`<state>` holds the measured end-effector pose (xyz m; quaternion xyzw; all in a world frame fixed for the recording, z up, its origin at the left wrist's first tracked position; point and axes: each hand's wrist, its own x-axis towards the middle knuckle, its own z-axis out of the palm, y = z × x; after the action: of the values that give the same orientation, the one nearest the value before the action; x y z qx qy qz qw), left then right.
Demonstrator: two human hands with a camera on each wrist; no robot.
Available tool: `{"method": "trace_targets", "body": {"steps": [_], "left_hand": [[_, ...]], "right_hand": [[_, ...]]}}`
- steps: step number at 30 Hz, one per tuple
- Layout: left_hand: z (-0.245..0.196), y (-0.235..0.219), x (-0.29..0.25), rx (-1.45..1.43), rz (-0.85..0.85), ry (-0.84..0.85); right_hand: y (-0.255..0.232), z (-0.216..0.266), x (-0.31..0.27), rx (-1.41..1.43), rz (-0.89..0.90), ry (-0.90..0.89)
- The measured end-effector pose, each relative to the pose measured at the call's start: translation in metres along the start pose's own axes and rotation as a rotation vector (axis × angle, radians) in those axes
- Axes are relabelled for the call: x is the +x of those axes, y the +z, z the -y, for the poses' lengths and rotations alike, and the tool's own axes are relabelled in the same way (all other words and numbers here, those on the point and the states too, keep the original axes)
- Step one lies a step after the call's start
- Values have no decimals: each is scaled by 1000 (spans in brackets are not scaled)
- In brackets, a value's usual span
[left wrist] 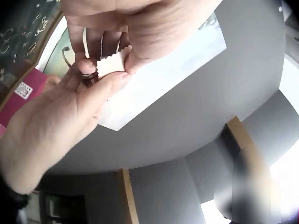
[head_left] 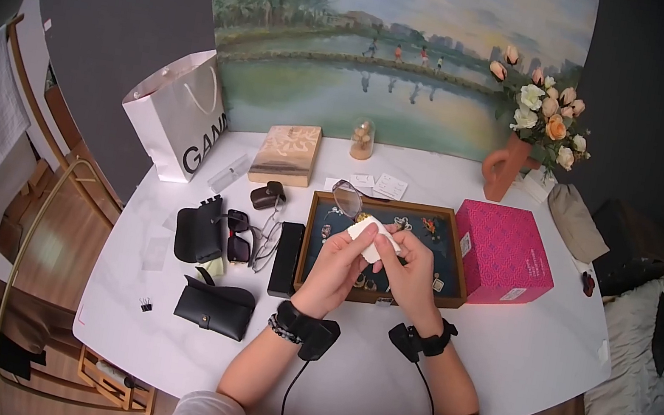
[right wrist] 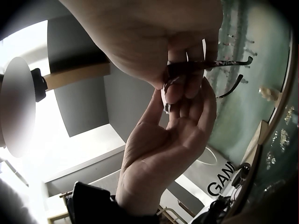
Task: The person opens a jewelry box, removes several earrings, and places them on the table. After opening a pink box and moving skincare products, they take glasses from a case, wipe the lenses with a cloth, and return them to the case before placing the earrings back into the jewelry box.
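Both hands meet over the jewelry box, working on a pair of eyeglasses wrapped partly in a white, scallop-edged lens cloth. My left hand pinches the cloth from the left, thumb on top. From the other side my right hand grips it, its thumb beside the left one. One lens pokes out beyond the fingers; the other part of the frame is hidden by cloth and hands. In the right wrist view a dark patterned temple sticks out past the fingers.
The wooden jewelry box holds several trinkets. Left of it lie sunglasses, a black case and a long black box. A pink box stands right. Behind are a wooden box, paper bag and flower vase.
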<state>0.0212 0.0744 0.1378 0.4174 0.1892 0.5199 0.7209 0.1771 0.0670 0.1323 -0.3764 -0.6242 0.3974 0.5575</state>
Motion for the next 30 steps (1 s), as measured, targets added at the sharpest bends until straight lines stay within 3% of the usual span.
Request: {"method": "trace_targets", "body": {"steps": [4, 6, 13, 15, 19, 21, 25, 30], "left_hand": [[-9, 5, -3, 30, -51, 9], [-19, 15, -4, 6, -42, 17], [-5, -6, 0, 60, -51, 51], [-4, -8, -1, 53, -49, 51], [-7, 6, -3, 40, -144, 57], [-9, 8, -3, 75, -134, 73], [-10, 9, -1, 46, -107, 83], [-8, 1, -2, 148, -112, 77]], "right_hand": [[0, 10, 0, -122, 36, -33], [7, 10, 2, -87, -79, -164], [2, 15, 0, -111, -37, -143], [-2, 19, 0, -145, 59, -55], [0, 17, 1, -135, 33, -36], [-1, 12, 1, -205, -3, -141], [5, 22, 0, -127, -53, -145], [-3, 19, 0, -143, 70, -46]]}}
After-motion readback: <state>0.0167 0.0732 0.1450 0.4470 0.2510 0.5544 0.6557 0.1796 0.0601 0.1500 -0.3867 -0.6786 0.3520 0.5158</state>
